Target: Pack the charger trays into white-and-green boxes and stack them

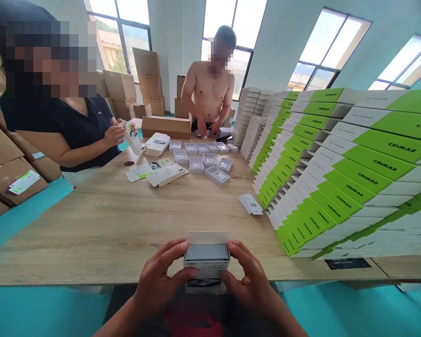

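Observation:
Between both hands, at the table's near edge, is a small white carton (206,267) with its end flap raised at the far side. Something grey fills the carton's open end. My left hand (163,271) grips its left side, thumb on the printed front and fingers at the upper corner. On the right side, my right hand (248,274) holds it the same way. Farther off on the wooden table (108,234) lie a few small printed cards (250,204), apart from my hands.
Tall stacks of green and white boxes (323,187) line the right side. Clear plastic trays (217,175) and flattened cartons (167,174) lie mid-table. A person (56,126) at left holds a carton; another person (210,93) works at the far end. Brown cardboard boxes (16,164) stand left.

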{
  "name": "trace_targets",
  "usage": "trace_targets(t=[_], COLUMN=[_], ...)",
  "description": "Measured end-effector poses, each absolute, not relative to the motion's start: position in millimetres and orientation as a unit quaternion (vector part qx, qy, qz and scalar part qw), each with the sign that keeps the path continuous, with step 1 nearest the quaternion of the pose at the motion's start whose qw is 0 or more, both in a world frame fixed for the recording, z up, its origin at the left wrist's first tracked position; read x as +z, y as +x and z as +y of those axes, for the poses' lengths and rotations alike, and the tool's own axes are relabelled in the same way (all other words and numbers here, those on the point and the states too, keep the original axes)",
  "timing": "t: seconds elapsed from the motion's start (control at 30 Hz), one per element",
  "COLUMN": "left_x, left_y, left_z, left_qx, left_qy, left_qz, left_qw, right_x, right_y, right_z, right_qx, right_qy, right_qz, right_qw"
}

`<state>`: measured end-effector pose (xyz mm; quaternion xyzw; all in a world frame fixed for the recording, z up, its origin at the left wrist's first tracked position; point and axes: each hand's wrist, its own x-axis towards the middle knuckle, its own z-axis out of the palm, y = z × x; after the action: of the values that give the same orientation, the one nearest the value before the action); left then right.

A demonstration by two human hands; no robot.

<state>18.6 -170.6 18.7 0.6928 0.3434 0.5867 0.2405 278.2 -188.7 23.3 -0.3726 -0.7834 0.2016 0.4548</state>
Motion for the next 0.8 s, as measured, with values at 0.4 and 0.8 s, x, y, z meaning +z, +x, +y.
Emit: trace_targets(t=[0.4,0.8], left_x=[47,85], left_y=[12,36], left_z=[-186,-204], left_qx=[0.493,0.470], left_qy=[0.813,0.731], left_qz=[0.290,0.459], left_qw=[0.109,0.183], right_x=[63,85], right_y=[286,258], right_z=[-189,-198], right_qx=[0.062,0.193], right_qy=[-0.273,-0.388], right_qz=[-0.848,-0.769], right_qw=[0.449,0.470])
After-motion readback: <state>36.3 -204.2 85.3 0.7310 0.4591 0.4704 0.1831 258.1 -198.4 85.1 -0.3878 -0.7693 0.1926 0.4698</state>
